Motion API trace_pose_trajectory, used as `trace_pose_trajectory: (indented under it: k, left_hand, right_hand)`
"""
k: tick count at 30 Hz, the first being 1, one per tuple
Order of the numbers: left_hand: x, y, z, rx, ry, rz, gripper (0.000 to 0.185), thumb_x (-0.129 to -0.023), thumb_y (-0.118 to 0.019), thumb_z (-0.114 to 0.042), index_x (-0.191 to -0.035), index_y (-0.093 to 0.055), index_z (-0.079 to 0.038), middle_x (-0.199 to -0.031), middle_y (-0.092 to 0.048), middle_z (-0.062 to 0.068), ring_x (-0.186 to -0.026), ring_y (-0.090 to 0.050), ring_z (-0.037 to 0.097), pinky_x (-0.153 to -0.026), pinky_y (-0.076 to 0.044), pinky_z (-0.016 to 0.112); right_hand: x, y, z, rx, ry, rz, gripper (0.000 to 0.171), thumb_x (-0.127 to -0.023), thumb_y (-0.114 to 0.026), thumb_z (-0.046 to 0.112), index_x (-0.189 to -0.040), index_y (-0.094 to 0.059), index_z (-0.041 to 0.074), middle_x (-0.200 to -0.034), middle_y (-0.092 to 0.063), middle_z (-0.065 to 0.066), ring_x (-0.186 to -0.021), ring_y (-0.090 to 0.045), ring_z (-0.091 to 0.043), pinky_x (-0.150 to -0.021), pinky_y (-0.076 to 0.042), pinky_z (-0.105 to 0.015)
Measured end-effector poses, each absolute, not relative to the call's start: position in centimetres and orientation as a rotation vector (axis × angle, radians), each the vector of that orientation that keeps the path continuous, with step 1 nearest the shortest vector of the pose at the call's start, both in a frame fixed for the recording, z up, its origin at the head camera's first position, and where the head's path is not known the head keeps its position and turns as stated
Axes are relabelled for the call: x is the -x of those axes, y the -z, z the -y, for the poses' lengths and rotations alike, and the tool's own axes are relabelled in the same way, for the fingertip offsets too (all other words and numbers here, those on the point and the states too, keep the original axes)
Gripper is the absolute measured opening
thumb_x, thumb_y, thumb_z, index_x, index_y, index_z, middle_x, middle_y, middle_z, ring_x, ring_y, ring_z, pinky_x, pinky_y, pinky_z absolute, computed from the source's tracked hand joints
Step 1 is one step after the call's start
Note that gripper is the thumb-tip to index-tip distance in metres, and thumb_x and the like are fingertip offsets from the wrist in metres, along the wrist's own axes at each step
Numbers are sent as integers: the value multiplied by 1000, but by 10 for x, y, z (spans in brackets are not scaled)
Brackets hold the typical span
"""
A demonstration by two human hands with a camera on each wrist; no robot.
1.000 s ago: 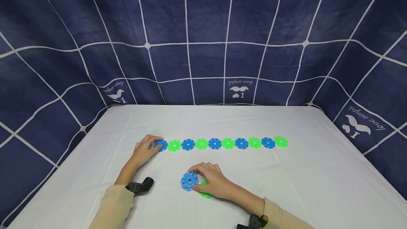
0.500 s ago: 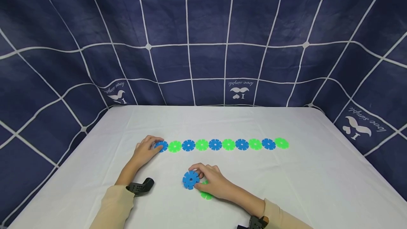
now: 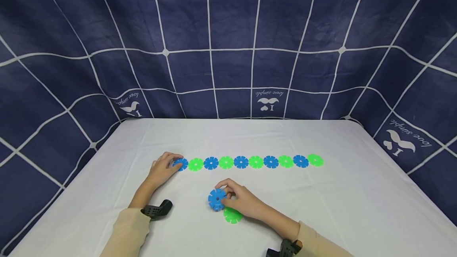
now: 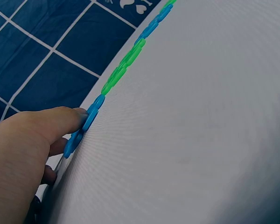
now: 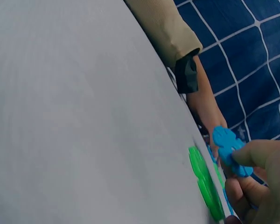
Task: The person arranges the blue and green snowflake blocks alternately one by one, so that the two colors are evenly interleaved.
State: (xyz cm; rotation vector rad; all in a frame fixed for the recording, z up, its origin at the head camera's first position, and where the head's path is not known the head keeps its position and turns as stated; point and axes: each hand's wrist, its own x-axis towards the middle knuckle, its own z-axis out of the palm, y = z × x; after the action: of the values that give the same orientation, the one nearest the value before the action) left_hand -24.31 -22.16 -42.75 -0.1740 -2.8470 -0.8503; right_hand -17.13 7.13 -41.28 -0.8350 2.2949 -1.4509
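In the head view my left hand (image 3: 160, 171) holds the blue snowflake disc (image 3: 183, 163) at the left end of a row. The left wrist view shows the thumb on the near edge of this disc (image 4: 90, 116), fingers partly hidden beyond it. My right hand (image 3: 246, 201) pinches another notched blue disc (image 3: 216, 200) between thumb and fingers. In the right wrist view that blue disc (image 5: 224, 140) is tilted and appears off the table. A loose green disc (image 3: 233, 216) lies on the cloth just below the right hand, partly covered by it.
Flat discs alternating blue and green run in a straight row across the table, ending at a green disc (image 3: 315, 160) on the right. White cloth covers the table (image 3: 321, 209). A dark blue checked curtain (image 3: 232, 66) stands behind and at both sides.
My right hand has moved slightly up and right in the head view with its blue disc, uncovering more of the loose green disc. The blue disc has turned its face. My left hand stays put.
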Motion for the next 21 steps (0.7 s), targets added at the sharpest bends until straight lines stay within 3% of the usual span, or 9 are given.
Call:
trace_pose_trajectory:
  k: [9, 21]
  left_hand:
    - [243, 428, 222, 168, 846, 2843, 34, -87, -57, -29, -115, -59, -10, -114, -54, 12, -111, -48, 31, -84, -27, 44]
    - [244, 429, 222, 171, 853, 2840, 34, -87, -58, -29, -115, -60, -11, -114, -54, 12, -111, -48, 31, -83, -27, 43]
  right_hand:
    - [183, 402, -86, 831, 1494, -2240, 34, -86, -54, 7, -120, -51, 12, -75, -44, 2, -59, -35, -3, -59, -34, -18]
    - [215, 393, -131, 723, 1416, -2365, 35, -87, -49, 9, -121, -55, 15, -85, -49, -5, -68, -45, -11, -60, -40, -24]
